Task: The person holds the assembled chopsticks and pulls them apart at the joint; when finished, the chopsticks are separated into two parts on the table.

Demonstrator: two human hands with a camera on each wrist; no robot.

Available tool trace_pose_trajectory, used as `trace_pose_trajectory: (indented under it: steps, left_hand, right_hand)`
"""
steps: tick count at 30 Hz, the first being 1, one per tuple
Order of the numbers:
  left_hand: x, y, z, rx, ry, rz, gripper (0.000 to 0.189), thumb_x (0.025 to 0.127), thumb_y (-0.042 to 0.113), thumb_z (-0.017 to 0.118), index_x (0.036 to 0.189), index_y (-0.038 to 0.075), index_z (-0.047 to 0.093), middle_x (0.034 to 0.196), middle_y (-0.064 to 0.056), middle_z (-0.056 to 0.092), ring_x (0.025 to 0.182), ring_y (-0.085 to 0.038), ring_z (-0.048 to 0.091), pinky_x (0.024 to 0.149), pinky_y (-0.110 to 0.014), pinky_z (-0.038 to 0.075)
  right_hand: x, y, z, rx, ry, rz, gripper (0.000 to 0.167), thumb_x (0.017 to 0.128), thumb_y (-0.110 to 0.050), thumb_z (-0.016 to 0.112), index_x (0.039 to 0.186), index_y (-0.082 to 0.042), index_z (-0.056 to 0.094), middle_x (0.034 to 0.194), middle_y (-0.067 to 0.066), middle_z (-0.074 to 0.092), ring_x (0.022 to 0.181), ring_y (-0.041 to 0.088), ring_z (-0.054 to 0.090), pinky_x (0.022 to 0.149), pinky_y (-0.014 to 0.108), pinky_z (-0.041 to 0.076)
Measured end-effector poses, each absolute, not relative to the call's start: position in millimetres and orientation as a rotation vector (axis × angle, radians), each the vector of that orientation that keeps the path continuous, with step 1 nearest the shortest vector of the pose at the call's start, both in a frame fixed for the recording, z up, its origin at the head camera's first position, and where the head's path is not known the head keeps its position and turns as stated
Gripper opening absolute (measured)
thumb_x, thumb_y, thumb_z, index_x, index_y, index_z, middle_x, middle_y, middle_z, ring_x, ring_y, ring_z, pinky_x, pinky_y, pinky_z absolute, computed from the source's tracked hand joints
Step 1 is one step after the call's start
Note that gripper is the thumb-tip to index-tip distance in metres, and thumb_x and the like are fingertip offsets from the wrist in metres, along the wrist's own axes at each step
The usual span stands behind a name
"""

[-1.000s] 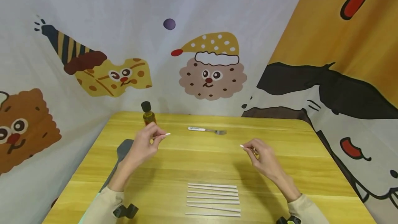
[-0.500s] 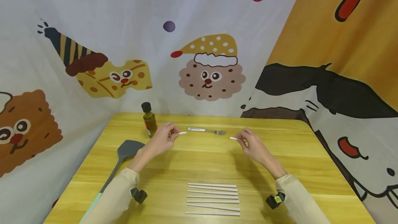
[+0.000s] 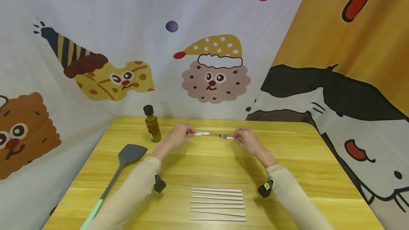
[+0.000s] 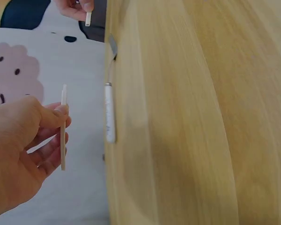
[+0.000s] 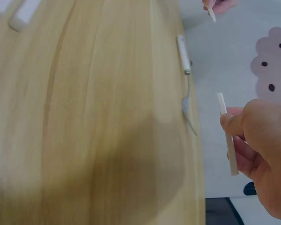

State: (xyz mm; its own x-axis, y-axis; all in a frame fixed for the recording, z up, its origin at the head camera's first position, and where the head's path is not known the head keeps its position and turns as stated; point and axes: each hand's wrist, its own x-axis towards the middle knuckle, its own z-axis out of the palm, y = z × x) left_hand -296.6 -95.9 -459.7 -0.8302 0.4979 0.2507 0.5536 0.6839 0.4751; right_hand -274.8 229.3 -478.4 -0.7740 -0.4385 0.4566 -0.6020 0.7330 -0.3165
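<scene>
My left hand [image 3: 179, 135] pinches a short pale stick [image 4: 63, 140] between thumb and fingers; its narrower end sticks out past the fingertips in the left wrist view. Opposite it, my right hand [image 3: 250, 141] pinches a similar short pale stick [image 5: 229, 145]. Both hands are raised above the far part of the table, and the sticks' inner ends point toward each other with a gap between them. Behind that gap a fork [image 3: 202, 133] with a white handle lies on the table, partly overlapped by the sticks in the head view.
Several thin white chopsticks [image 3: 218, 202] lie in rows at the table's near middle. A grey spatula [image 3: 131, 153] with a mint handle lies at the left. Beyond it stands a black-capped bottle [image 3: 153, 126]. A cartoon-printed curtain [image 3: 204, 17] hangs behind the table's far edge.
Both hands have moved inward and toward the table's far side, bringing the two short sticks closer together. The bottle and spatula head, earlier partly covered by the left hand and arm, now show fully.
</scene>
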Motion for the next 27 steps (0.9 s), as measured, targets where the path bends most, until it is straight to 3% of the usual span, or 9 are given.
trace_pose_trajectory:
  steps: [11, 17, 27]
  left_hand:
    - [-318, -80, -490, -0.731, -2.901, -0.938, 0.015, 0.090, -0.005, 0.068, 0.094, 0.006, 0.077, 0.095, -0.008, 0.070, 0.089, -0.019, 0.063, 0.081, -0.033, 0.056]
    - [-320, -78, -501, -0.739, -2.910, -0.966, 0.013, 0.089, -0.006, 0.069, 0.093, 0.004, 0.078, 0.088, -0.008, 0.067, 0.083, -0.017, 0.060, 0.078, -0.032, 0.055]
    - [-319, -76, -509, -0.687, -2.951, -1.090, 0.012, 0.090, -0.004, 0.069, 0.093, 0.005, 0.077, 0.092, -0.008, 0.068, 0.084, -0.015, 0.061, 0.079, -0.031, 0.056]
  right_hand:
    - [-290, 222, -501, 0.697, -2.766, 0.700, 0.009, 0.086, 0.002, 0.076, 0.087, -0.007, 0.077, 0.085, 0.005, 0.069, 0.077, 0.017, 0.062, 0.069, 0.034, 0.055]
    - [-294, 218, -510, 0.682, -2.794, 0.717, 0.009, 0.086, 0.002, 0.076, 0.087, -0.007, 0.076, 0.084, 0.005, 0.069, 0.076, 0.015, 0.060, 0.067, 0.029, 0.052]
    - [-290, 217, -516, 0.620, -2.851, 0.790, 0.010, 0.090, 0.002, 0.072, 0.090, -0.007, 0.075, 0.092, 0.007, 0.068, 0.079, 0.015, 0.058, 0.070, 0.031, 0.052]
